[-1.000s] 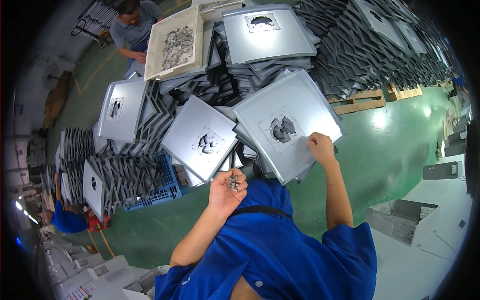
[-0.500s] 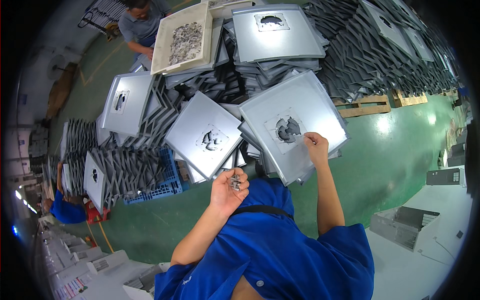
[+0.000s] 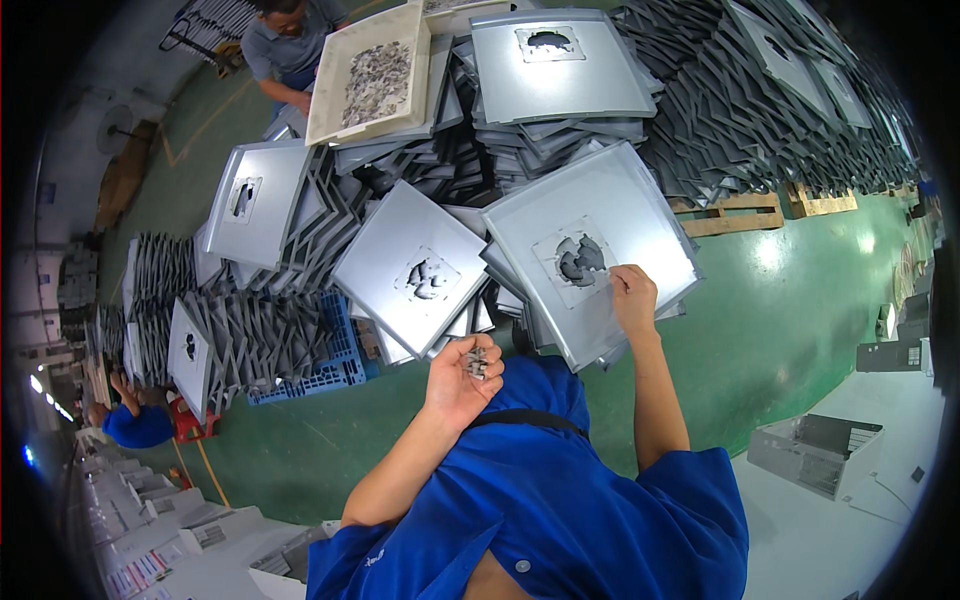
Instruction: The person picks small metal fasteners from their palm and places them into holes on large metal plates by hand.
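Observation:
My left hand (image 3: 459,390) is curled round a cluster of small grey pieces (image 3: 477,364), palm up, close to my waist. With thumb and fingers pinched together, my right hand (image 3: 634,300) touches the top metal panel (image 3: 640,210) of the stack in front of me. Its fingertips are at the right edge of a dark, jagged hole (image 3: 580,262) in that panel; whatever they pinch is too small to make out. Left of it lies another silver panel (image 3: 375,265), turned at an angle, with a smaller broken opening (image 3: 425,280).
A cream tray (image 3: 418,75) with many small grey pieces sits on stacked panels at the back. More panel stacks (image 3: 740,130) stand on wooden pallets (image 3: 733,213) and a blue plastic pallet (image 3: 345,340). One person (image 3: 290,50) is behind the tray; another (image 3: 140,425) sits far left.
My two hands stay in nearly the same places, the right still pinching at the hole's edge. The view has shifted very slightly. The far-left person's arm has moved.

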### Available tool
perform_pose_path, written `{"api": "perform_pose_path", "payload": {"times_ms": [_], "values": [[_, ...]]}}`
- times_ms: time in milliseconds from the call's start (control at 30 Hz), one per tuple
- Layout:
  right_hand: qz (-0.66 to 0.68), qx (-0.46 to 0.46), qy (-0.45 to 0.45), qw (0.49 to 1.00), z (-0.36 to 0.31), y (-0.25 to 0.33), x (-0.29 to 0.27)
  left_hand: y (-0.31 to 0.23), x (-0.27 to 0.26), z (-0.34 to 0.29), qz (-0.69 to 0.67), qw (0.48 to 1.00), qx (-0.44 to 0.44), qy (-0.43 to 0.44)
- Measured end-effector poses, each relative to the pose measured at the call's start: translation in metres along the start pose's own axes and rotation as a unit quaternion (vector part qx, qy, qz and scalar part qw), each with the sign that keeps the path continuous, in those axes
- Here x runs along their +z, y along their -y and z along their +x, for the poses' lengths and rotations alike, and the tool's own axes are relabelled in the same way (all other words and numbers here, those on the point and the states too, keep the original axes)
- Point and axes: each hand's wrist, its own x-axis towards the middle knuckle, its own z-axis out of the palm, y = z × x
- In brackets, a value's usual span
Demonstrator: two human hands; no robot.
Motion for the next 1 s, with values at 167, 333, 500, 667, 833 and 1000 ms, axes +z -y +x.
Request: {"api": "perform_pose_path", "payload": {"times_ms": [167, 333, 500, 667, 833, 1000], "values": [[-0.067, -0.052, 0.030, 0.996, 0.004, 0.007, 0.000, -0.001, 0.000, 0.000, -0.006, 1.000, 0.001, 0.005], [-0.119, -0.047, 0.071, 0.989, 0.011, 0.005, -0.005, 0.001, 0.015, 0.000, -0.009, 1.000, 0.018, -0.004], [-0.137, -0.029, 0.101, 0.985, 0.013, 0.020, -0.014, 0.001, 0.020, -0.003, -0.035, 0.998, 0.046, 0.023], [0.047, 0.026, 0.074, 0.996, 0.001, 0.090, -0.024, 0.002, 0.016, -0.001, -0.064, 0.994, 0.052, 0.072], [0.166, -0.055, 0.153, 0.973, -0.027, 0.172, -0.016, 0.003, 0.020, -0.002, -0.061, 0.994, 0.046, 0.076], [0.190, -0.097, 0.222, 0.951, -0.042, 0.193, 0.005, 0.005, 0.008, 0.004, -0.037, 0.991, 0.026, 0.122]]}}
